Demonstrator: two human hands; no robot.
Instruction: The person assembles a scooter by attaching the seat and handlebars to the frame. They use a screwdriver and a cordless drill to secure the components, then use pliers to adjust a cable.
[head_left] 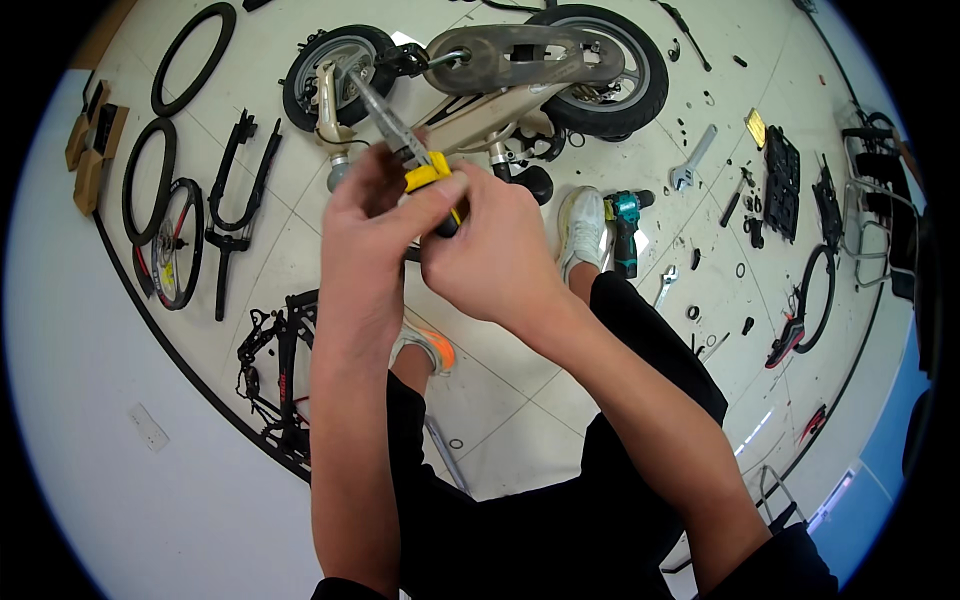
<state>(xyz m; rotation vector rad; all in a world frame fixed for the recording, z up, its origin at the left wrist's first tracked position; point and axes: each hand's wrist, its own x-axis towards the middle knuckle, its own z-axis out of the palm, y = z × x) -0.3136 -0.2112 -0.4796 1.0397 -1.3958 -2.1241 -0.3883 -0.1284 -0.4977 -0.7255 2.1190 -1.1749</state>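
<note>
In front of me, my right hand is closed around the yellow and black handle of what looks like a utility knife. Its long grey metal part points up and left, toward the scooter's small front wheel. My left hand is closed at the same handle, its thumb lying against the yellow part; its other fingers are partly blurred. Beyond both hands a beige electric scooter lies on its side on the floor. Its front wheel is at the left and its rear wheel at the right.
A teal cordless drill lies beside my right shoe. Farther right are an adjustable wrench, a black tool case and small parts. Tyres, a bicycle fork and a black bike frame lie left.
</note>
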